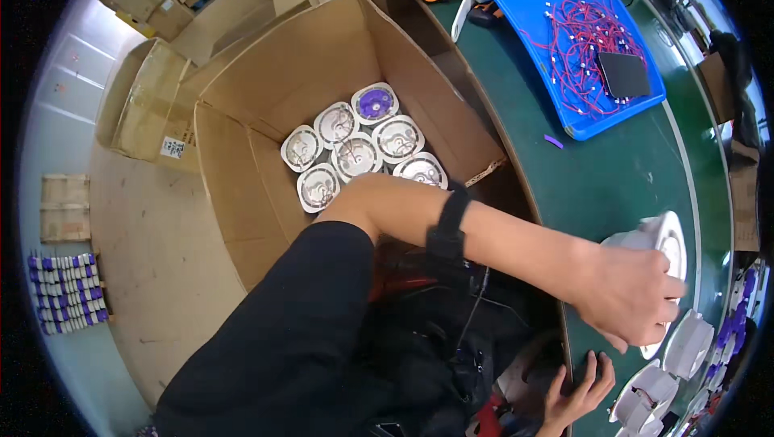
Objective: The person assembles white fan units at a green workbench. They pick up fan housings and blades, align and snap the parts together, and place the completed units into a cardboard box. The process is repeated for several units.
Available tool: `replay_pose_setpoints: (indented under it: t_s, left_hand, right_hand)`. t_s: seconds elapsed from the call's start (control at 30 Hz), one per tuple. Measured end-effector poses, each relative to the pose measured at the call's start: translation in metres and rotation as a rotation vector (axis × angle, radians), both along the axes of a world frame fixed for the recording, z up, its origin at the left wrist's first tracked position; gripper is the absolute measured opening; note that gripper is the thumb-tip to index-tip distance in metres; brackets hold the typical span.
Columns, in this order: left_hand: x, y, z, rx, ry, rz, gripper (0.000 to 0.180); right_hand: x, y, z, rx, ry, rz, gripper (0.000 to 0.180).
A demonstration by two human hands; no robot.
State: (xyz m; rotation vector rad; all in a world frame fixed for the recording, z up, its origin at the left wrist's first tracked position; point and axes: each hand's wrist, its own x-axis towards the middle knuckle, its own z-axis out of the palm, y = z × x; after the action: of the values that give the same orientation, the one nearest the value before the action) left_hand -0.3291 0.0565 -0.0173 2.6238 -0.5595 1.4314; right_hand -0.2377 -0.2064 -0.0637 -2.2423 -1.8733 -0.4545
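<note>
My left hand [629, 296] reaches across to the right, closed on a white housing [673, 243] with a wide flat rim. The housing is tipped on its side over the green table, and my fingers hide part of it. My right hand [582, 398] lies at the near table edge, fingers spread, holding nothing. Just right of it are more white housings [647, 395], one with thin wires showing. Left of the table, an open cardboard box [266, 58] contains several similar white rounded-square units [355, 156]; one has a purple face [375, 104].
On the green table [597, 183] sits a blue tray [524, 42] of tangled red wires [584, 42] and a dark flat block [623, 75]. A purple scrap [553, 141] lies nearby. Another carton [153, 106] stands left of the box. Purple and white stacks [68, 293] are at far left.
</note>
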Motion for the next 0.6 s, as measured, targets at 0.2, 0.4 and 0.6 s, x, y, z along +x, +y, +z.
replay_pose_setpoints:
  t_s: [0.2,0.4,0.6]
  left_hand:
    - [-0.031,0.08,-0.008,-0.413,-0.275,-0.018,0.028]
    - [-0.238,0.189,-0.149,-0.941,0.174,0.9,0.019]
    - [-0.423,0.124,-0.367,-1.002,1.165,1.115,0.024]
  right_hand:
    - [0.0,-0.002,0.0,-0.055,0.03,-0.047,0.046]
    - [-0.012,0.022,0.014,0.073,-0.06,-0.009,0.037]
    - [-0.005,0.022,0.009,0.081,-0.027,-0.002,0.039]
